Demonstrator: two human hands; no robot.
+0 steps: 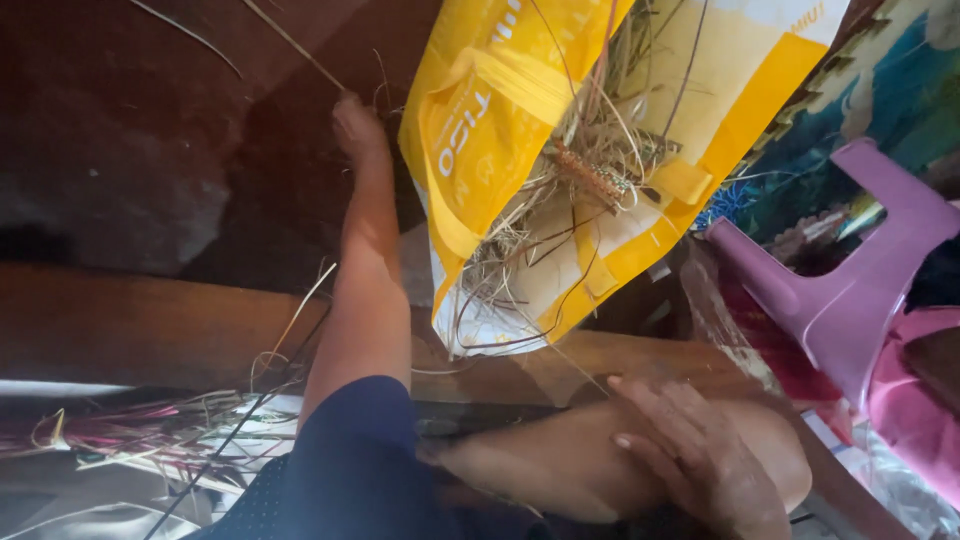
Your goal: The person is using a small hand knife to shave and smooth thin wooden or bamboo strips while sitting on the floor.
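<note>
Free room, upper left: dark red floor [150, 130], bare but for a few loose straws; open passage there

Obstacle, top centre: yellow woven sack [520, 140], mouth gaping, stuffed with dry straw [590, 170] and thin dark strands spilling over the rim; blocks the middle

Obstacle, right: purple plastic stool [850, 290] lying on its side, legs jutting toward the sack; only a narrow gap between the two

Obstacle, lower left: bundle of purple and pale reeds [140, 435] on the floor

Centre: outstretched leg [365, 290] just left of the sack; right hand [695, 455] flat on a bent knee [590, 465], fingers spread
</note>
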